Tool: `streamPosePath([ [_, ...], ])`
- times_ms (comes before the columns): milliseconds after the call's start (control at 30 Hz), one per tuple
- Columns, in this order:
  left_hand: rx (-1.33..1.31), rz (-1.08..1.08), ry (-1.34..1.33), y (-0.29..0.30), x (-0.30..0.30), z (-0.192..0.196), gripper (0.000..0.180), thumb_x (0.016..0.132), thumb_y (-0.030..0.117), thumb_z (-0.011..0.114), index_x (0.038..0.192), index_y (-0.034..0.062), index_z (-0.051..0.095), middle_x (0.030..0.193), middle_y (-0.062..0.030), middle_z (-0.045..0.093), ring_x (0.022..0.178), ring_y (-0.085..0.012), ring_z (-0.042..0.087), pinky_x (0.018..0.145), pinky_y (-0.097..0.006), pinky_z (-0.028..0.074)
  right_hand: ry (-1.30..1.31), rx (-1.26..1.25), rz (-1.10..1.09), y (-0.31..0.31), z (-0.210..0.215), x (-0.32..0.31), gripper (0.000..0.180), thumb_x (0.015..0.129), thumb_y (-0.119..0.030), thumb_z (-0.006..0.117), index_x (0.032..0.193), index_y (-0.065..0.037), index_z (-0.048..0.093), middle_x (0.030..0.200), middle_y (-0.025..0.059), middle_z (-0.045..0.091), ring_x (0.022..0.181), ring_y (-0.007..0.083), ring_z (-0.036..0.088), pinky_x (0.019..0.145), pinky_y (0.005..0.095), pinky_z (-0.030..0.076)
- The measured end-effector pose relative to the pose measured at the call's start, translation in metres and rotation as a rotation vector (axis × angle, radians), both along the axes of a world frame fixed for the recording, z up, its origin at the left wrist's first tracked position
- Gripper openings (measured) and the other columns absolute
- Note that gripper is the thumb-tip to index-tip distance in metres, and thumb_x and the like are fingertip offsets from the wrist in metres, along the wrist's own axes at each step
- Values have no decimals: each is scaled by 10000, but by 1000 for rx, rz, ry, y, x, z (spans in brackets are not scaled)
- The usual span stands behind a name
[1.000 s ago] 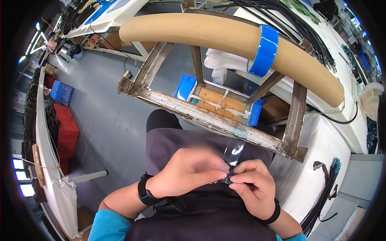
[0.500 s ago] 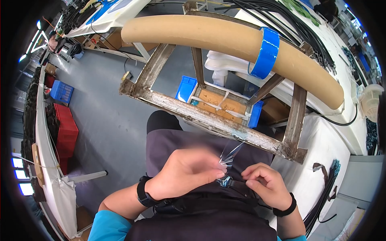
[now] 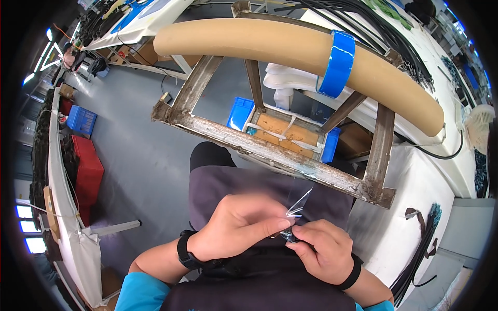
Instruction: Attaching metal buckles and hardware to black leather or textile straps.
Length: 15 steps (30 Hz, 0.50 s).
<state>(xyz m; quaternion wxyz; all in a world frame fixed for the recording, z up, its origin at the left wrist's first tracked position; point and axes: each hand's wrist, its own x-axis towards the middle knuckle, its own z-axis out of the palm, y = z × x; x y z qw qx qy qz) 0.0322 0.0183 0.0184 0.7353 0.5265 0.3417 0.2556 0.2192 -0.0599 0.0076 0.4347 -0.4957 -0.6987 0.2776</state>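
My left hand (image 3: 241, 224) is closed in a pinch on a strip of clear plastic film (image 3: 302, 202), whose pointed end sticks up past the fingertips. Just to its right, my right hand (image 3: 327, 250) pinches a small dark, shiny piece (image 3: 289, 236). What that piece is I cannot make out, as the fingers cover most of it. Both hands meet over the dark apron (image 3: 233, 181) on my lap, fingertips nearly touching. Beyond them stands a worn metal frame (image 3: 249, 141) carrying a long brown cardboard tube (image 3: 249, 37). A blue band (image 3: 337, 62) circles the tube.
Within the frame's lower part sits a wooden board (image 3: 285, 132) between blue bins (image 3: 240, 113). A white-covered table (image 3: 415, 176) stands at right, with black cords (image 3: 423, 259) hanging over it. Red crates (image 3: 85, 166) and a blue basket (image 3: 81, 120) are on the left.
My right hand has moved left and closed on the small dark piece beside my left hand. The left hand keeps its pinch on the film. The view has shifted slightly.
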Motion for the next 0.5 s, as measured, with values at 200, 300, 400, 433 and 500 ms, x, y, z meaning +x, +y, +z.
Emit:
streamPosePath([
  [200, 38, -28, -70, 0, -3, -3, 100, 862, -25, 613, 956, -24, 646, 826, -77, 664, 701, -71, 593, 576, -198, 455, -45, -69, 38, 7, 9, 5, 148, 749, -71, 722, 848, -22, 623, 666, 72, 562, 530, 217, 555, 461, 306, 448],
  [300, 70, -65, -80, 4, -4, -1, 86, 857, -33, 611, 936, -35, 647, 823, -90, 664, 764, -102, 613, 651, -227, 475, -18, -203, 59, 10, 16, 9, 111, 757, -57, 709, 807, -27, 615, 615, 69, 533, 500, 217, 533, 446, 292, 422],
  [400, 166, -111, -42, 8, -5, -3, 78, 843, -34, 628, 918, -40, 649, 834, -101, 669, 788, -124, 627, 678, -241, 481, 136, -356, 87, 14, 18, 11, 88, 812, -62, 675, 784, -21, 602, 608, 59, 542, 483, 149, 506, 438, 271, 389],
  [433, 250, -123, -27, 9, -6, -5, 78, 834, -31, 641, 911, -41, 651, 839, -103, 671, 784, -129, 632, 671, -243, 481, 239, -471, 109, 15, 17, 11, 97, 831, -68, 664, 780, -18, 599, 612, 52, 547, 481, 117, 492, 434, 268, 379],
  [500, 265, -110, -19, 8, -6, -9, 67, 825, 9, 663, 886, -20, 657, 810, -86, 667, 745, -128, 629, 650, -246, 482, 313, -589, 140, 13, 14, 16, 136, 879, -114, 633, 793, -15, 595, 630, 22, 565, 503, 67, 457, 450, 240, 358],
])
